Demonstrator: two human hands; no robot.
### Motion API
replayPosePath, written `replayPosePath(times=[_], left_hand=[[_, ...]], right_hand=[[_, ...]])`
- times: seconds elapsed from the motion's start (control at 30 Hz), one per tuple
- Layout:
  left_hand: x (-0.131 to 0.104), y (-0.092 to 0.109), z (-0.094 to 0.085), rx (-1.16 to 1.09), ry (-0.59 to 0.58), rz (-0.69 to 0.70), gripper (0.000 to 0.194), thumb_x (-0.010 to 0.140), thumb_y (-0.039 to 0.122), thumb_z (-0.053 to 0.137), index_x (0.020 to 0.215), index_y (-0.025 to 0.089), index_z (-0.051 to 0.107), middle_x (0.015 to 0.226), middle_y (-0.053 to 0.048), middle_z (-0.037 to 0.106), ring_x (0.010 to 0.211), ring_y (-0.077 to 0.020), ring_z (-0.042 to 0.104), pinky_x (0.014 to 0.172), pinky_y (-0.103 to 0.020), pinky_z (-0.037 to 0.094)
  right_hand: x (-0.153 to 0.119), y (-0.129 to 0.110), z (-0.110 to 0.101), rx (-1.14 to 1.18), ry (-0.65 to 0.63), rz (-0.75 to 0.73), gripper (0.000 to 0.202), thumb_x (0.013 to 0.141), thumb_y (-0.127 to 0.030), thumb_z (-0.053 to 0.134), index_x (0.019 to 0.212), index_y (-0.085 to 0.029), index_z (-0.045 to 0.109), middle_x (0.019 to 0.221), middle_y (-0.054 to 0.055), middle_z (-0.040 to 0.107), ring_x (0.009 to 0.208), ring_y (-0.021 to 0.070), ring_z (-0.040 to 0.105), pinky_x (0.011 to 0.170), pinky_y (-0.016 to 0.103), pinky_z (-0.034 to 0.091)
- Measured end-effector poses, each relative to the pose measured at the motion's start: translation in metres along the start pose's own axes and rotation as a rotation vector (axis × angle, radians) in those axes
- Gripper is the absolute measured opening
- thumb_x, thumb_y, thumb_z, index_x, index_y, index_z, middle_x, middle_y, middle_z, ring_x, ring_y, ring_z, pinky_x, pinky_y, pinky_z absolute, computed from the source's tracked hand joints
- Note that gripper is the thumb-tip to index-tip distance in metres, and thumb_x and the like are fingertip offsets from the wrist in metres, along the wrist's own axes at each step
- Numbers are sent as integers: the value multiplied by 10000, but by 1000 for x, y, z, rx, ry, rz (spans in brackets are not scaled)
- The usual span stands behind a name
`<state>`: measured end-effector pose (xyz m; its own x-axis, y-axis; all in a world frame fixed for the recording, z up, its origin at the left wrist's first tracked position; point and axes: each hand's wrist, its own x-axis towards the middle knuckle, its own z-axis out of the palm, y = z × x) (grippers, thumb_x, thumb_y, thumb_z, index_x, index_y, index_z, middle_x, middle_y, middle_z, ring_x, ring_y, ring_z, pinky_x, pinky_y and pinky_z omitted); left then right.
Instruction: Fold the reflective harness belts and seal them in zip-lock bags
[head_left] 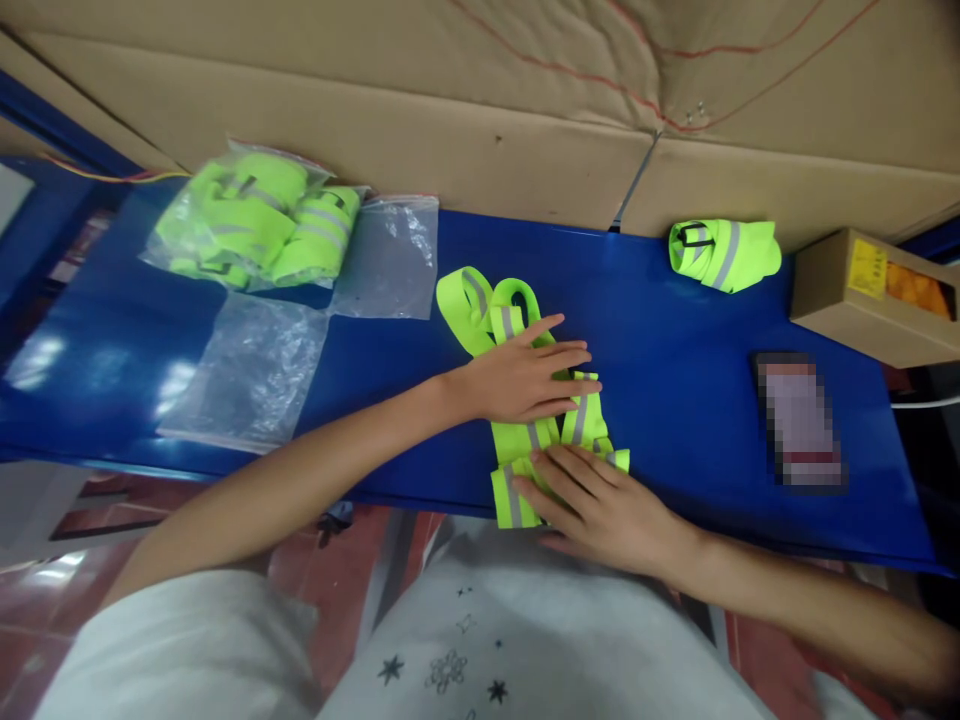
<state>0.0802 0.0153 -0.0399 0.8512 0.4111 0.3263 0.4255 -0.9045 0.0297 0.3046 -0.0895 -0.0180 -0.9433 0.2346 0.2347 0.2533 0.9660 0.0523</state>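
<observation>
Yellow-green straps with grey reflective stripes (516,500) lie in a partly folded strip near the front edge of the blue table (660,400), with loops at their far end. Across their middle rests my left hand (529,380), palm down with fingers spread. My right hand (592,500) lies flat on the near folded end, its fingers apart. Parts of the straps are hidden beneath both hands.
Bagged yellow-green straps (251,215) sit at the back left beside clear plastic bags (251,370). At the right are a rolled strap bundle (726,252), a cardboard box (840,290) and a phone (801,420). Brown cardboard (375,130) stands behind.
</observation>
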Motion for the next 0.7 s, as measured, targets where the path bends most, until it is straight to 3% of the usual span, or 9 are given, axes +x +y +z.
replayPosePath(times=[0.07,0.17,0.33,0.43,0.53,0.7], left_hand=[[-1,-2,1,-1,3,0,395,1038,388,496,1402,270,593,1389,-126,614,1381,-274,558,1255,-565,293],[-1,0,4,-31,17,2,390,1034,372,502,1387,252,616,1377,-134,616,1397,-273,540,1258,-529,311],[1,7,3,-89,10,0,431,1029,336,511,1446,241,568,1429,-147,590,1393,-267,540,1258,-526,310],[2,13,-3,-134,13,42,526,1019,302,528,1538,327,449,1584,-127,457,1432,-264,503,1256,-528,310],[1,20,-10,-200,-5,136,519,1017,323,520,1530,366,450,1651,-93,370,1446,-264,488,1250,-512,325],[-1,28,-14,-415,39,74,434,1011,394,483,1396,232,597,1425,-131,611,1325,-239,587,1256,-488,321]], right_hand=[[-2,-4,2,10,67,-15,419,981,-295,631,1373,-145,608,1288,106,697,1194,273,619,1042,397,453],[-1,-5,-3,121,133,1,317,973,-157,590,1285,-155,650,1205,81,729,1110,237,650,968,356,489],[11,6,-17,339,4,78,316,1011,-151,518,1311,-207,600,1088,61,737,906,196,663,747,320,499],[20,11,-21,434,-130,62,293,1016,-181,524,1296,-238,589,948,27,723,775,169,622,642,290,424],[22,10,-20,479,-180,32,318,999,-157,528,1297,-253,585,910,13,711,741,159,594,635,289,385],[15,4,-17,457,-90,12,309,997,-147,525,1268,-275,601,939,21,717,794,168,612,673,298,421]])
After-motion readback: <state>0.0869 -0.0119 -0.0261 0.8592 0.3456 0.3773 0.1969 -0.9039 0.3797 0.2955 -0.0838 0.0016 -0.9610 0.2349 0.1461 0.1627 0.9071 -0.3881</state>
